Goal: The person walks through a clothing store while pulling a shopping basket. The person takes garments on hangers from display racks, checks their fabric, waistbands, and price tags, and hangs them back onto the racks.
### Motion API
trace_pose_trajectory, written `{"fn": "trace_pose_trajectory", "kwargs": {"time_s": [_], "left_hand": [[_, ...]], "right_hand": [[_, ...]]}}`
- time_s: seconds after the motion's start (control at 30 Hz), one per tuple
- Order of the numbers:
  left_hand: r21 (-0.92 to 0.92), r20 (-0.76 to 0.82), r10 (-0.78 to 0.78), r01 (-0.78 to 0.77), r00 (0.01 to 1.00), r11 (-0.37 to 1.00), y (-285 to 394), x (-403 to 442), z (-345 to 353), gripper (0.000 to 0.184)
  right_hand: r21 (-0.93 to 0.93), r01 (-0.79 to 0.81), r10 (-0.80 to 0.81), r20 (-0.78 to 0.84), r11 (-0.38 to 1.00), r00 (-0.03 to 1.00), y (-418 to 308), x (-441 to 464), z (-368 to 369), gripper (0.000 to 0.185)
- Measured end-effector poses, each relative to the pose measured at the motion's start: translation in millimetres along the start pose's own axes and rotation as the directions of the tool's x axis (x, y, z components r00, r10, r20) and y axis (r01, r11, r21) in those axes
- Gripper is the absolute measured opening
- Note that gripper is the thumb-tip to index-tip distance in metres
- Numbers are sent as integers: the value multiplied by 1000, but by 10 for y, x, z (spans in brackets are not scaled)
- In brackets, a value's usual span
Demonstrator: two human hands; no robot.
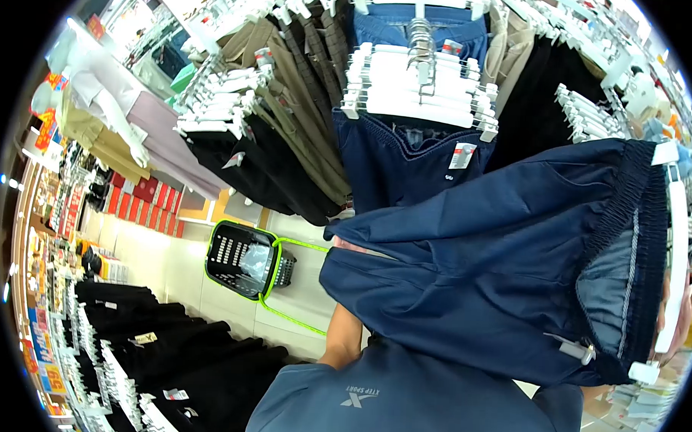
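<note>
A pair of navy trousers point(482, 259) with an elastic waistband is stretched sideways in front of my body. Its waistband is clipped to a white hanger point(673, 258) at the right, and a small tag point(574, 349) hangs near the waist. My left hand point(350, 245) is at the leg ends, closed on the trousers, with most fingers hidden by the cloth. Behind the hanger, a little of my right hand point(689, 304) shows at the right edge; it appears to grip the hanger, though its fingers are mostly covered.
More navy trousers point(409, 153) hang ahead on white hangers, beside olive and black trousers point(288, 138). A black and green shopping basket point(242, 258) stands on the floor at left. Black garments point(181, 355) hang at lower left; a mannequin point(106, 93) stands at upper left.
</note>
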State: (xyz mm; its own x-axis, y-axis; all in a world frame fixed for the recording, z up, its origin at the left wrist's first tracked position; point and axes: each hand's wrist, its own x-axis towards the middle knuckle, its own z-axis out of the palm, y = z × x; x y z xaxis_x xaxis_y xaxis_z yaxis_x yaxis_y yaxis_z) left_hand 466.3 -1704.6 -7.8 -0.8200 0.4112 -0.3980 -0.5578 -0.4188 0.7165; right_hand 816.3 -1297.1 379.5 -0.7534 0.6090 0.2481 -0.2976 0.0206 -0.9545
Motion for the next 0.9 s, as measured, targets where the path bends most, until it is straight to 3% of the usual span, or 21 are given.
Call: {"fn": "trace_pose_trajectory", "kwargs": {"time_s": [0.17, 0.3, 0.37, 0.4, 0.5, 0.6, 0.7, 0.8, 0.9], "left_hand": [[14, -6, 114, -114, 993, 993, 192, -125, 260, 48], [401, 20, 184, -176, 983, 899, -183, -358, 59, 47], [598, 43, 164, -157, 985, 786, -432, -537, -149, 46], [674, 48, 141, -136, 989, 726, -545, -653, -285, 45], [743, -37, -18, 39, 999, 668, -733, -977, -643, 44], [666, -195, -203, 282, 959, 691, -758, -1215, -875, 43], [454, -289, -298, 404, 910, 794, -630, -1215, -962, 42], [144, -285, -307, 357, 908, 923, -327, -993, -771, 40], [-150, -209, -204, 175, 956, 973, -2, -764, -251, 39]], "right_hand": [[56, -72, 77, -96, 996, 992, 449, -126, -328, 52], [191, -147, 179, -166, 971, 970, 851, -97, -164, 55], [254, -184, 226, -147, 950, 963, 1049, -118, -156, 58], [271, -220, 284, -223, 937, 933, 1124, -143, -115, 61], [321, -247, 315, -177, 914, 933, 1318, -153, 4, 60], [354, -306, 380, -160, 884, 911, 1401, -106, 96, 58], [399, -347, 426, -126, 849, 896, 1514, -26, 239, 54], [456, -366, 443, -73, 811, 893, 1676, 40, 463, 52], [507, -404, 454, 27, 762, 891, 1835, 100, 675, 50]]}}
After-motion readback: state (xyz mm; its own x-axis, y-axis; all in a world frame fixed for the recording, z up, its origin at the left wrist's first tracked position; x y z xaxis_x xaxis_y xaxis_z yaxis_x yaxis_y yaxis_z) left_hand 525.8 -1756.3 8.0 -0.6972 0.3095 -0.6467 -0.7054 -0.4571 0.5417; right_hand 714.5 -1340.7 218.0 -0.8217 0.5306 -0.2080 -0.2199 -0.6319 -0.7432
